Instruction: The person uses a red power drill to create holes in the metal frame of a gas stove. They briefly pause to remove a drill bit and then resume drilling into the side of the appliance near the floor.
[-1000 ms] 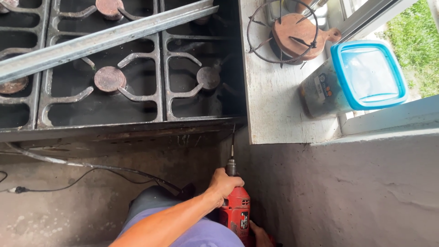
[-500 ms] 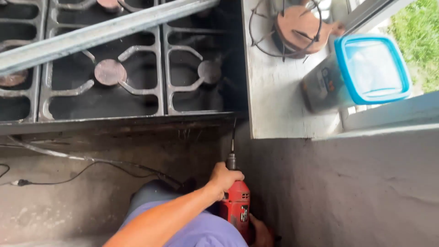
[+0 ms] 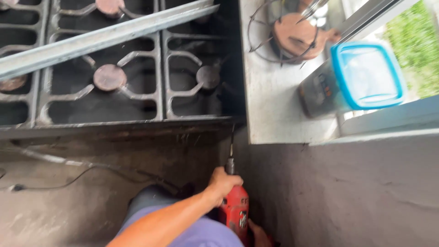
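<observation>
A: Entry, head view. Left hand [image 3: 223, 183] sits on the front of the red power drill [image 3: 236, 210], fingers wrapped tight round the body just behind the chuck.

B: And the right hand [image 3: 259, 235]?

A: Only a sliver shows at the bottom edge, under the drill's rear. It touches the tool, probably at the grip, but whether those fingers are curled closed or apart I cannot tell.

B: Drill position?

A: Held upright in the lower middle of the frame, beside the grey wall [image 3: 356, 192]. The drill bit [image 3: 232, 144] points up, and its tip is at the corner where the stove's front edge meets the steel tabletop [image 3: 267, 105].

B: Surroundings?

A: Gas stove [image 3: 119, 87] with dark grates and round burners, upper left. A long metal bar [image 3: 105, 39] lies slantwise across the grates. On the tabletop: a wire ring stand around a rusty burner [image 3: 295, 36], and near the window a container with a blue lid [image 3: 361, 77]. A black cable [image 3: 82, 176] trails along the floor below the stove. The person's knee in bluish cloth [image 3: 155, 206] shows under the forearm.
</observation>
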